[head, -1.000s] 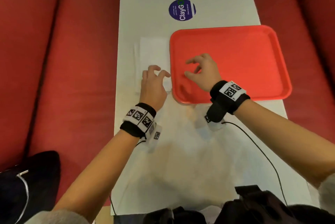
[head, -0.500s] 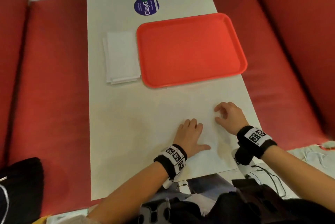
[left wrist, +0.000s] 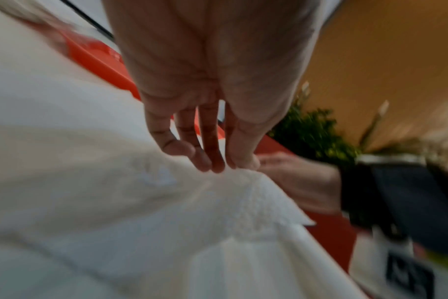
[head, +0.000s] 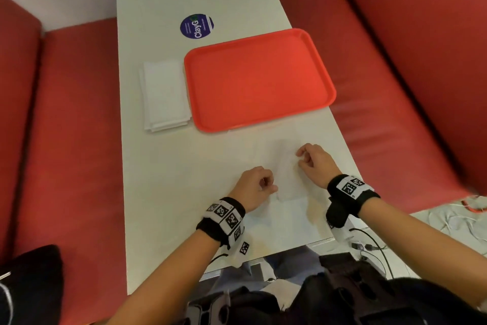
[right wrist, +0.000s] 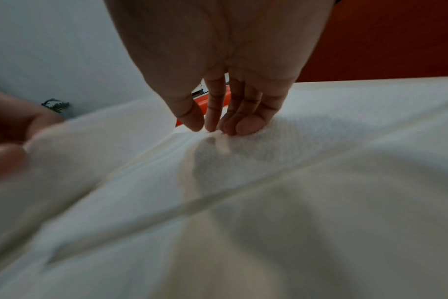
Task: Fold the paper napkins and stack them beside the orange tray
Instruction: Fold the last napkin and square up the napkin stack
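Left hand (head: 255,184) and right hand (head: 315,162) each pinch an edge of the flat white paper napkin (head: 287,179), lifting it to fold, while the folded stack of white napkins (head: 165,95) waits beside the orange plastic tray (head: 259,78)

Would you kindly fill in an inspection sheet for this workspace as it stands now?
Surface: white table, round purple sticker at far end.
Job's things: orange tray; folded napkin stack beside its left edge; one napkin near the front edge being folded.
Clutter: nothing seen.
Hands: left hand and right hand each pinch the napkin.
Cables: black cable from right wrist.
Surroundings: red bench seats both sides.
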The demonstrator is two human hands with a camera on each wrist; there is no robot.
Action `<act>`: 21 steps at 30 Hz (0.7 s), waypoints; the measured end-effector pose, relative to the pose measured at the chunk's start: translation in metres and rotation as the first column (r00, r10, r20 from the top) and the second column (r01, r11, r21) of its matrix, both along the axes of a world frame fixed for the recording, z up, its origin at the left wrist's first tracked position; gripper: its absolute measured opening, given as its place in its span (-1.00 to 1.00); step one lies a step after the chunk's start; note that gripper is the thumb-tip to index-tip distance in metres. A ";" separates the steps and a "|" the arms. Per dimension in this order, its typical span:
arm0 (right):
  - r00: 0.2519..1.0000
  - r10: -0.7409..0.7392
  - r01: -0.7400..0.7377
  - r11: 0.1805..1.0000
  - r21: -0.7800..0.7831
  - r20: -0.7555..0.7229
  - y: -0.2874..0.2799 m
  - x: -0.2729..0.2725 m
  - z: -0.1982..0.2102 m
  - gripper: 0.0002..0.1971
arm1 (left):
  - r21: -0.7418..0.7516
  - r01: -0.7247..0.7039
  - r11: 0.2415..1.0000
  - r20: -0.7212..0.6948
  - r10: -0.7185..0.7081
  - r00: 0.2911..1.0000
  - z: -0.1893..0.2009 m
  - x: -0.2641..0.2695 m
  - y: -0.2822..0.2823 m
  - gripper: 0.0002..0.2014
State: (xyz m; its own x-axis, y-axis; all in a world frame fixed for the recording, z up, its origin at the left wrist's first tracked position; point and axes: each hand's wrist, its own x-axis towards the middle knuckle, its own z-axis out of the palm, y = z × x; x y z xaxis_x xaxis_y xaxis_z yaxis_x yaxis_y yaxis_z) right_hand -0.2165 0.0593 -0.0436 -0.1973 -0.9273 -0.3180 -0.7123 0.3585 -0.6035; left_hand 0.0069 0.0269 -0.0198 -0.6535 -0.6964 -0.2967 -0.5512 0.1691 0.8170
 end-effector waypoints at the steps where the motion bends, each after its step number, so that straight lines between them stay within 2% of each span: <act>1: 1.000 0.001 -0.001 1.000 0.007 -0.001 -0.001 0.000 0.000 -0.82 | 0.034 -0.043 0.998 -0.039 0.044 0.998 0.005 0.005 -0.003 -0.83; 4: 0.999 0.038 -0.038 0.998 0.043 -0.020 -0.005 -0.001 0.005 -0.85 | 0.169 -0.155 0.973 -0.176 0.184 0.967 0.022 0.019 -0.013 -0.81; 7: 0.993 0.094 -0.092 0.995 0.036 -0.071 -0.015 0.006 0.022 -0.89 | 0.269 -0.235 0.934 -0.302 0.313 0.900 0.053 0.030 -0.025 -0.75; 9: 0.996 0.089 -0.089 0.996 -0.022 0.012 -0.025 0.015 0.038 -0.82 | 0.299 -0.246 0.922 -0.402 0.356 0.844 0.076 0.038 -0.035 -0.76; 11: 0.977 0.051 -0.046 0.999 -0.025 0.209 -0.037 0.026 0.054 -0.74 | 0.316 -0.264 0.911 -0.478 0.394 0.785 0.098 0.052 -0.045 -0.79; 13: 0.915 0.021 -0.038 0.999 0.034 0.403 -0.050 0.039 0.071 -0.68 | 0.313 -0.305 0.899 -0.535 0.432 0.726 0.114 0.070 -0.055 -0.80; 16: 0.748 -0.067 -0.039 0.989 0.143 0.660 -0.069 0.059 0.087 -0.60 | 0.324 -0.366 0.872 -0.523 0.488 0.699 0.122 0.102 -0.068 -0.81; 18: 0.657 -0.082 -0.019 0.992 0.125 0.750 -0.080 0.071 0.091 -0.55 | 0.347 -0.412 0.842 -0.481 0.537 0.693 0.121 0.121 -0.072 -0.83; 21: 0.616 -0.071 0.064 0.997 0.040 0.784 -0.093 0.087 0.090 -0.64 | 0.389 -0.454 0.802 -0.445 0.595 0.669 0.117 0.145 -0.071 -0.80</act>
State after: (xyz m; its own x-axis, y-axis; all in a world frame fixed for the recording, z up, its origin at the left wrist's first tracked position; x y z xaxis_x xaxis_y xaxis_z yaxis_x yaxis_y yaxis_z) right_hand -0.1298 -0.0341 0.0469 0.0686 -0.9188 -0.3887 0.0578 0.3926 -0.9179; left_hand 0.1517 -0.0440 0.0975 -0.2957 -0.9298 -0.2193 0.0350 -0.2399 0.9702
